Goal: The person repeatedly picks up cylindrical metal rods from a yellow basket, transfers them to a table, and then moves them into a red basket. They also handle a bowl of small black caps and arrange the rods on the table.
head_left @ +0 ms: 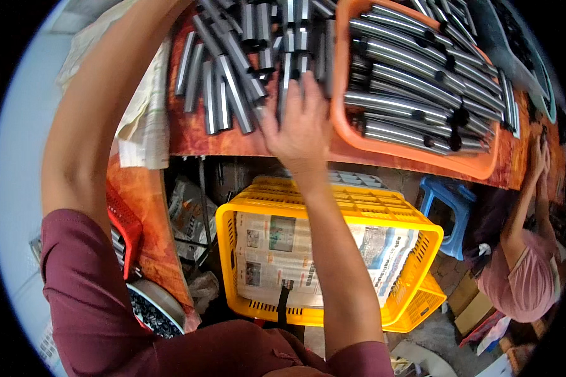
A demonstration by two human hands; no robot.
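Observation:
My right hand (300, 129) reaches over the red-patterned table, a little blurred. Its fingers are stretched out, with the tips against short dark metal tubes (287, 81) and the thumb held apart. I see nothing gripped in it. More loose tubes (229, 91) lie in a pile to the left of this hand, some crossing each other. Just to its right is an orange plastic tray (415, 160) filled with longer shiny metal tubes (415, 75) that have dark ends. My left forearm runs up past the top edge of the view, so the left hand is out of sight.
Below the table edge stands a yellow crate (223, 264) lined with newspaper (283, 251). A blue stool (446, 213) is beyond it. At left are a red basket (129, 232), a bowl of small dark parts (157, 308) and a cloth (141, 125). Another person (525, 276) works at right.

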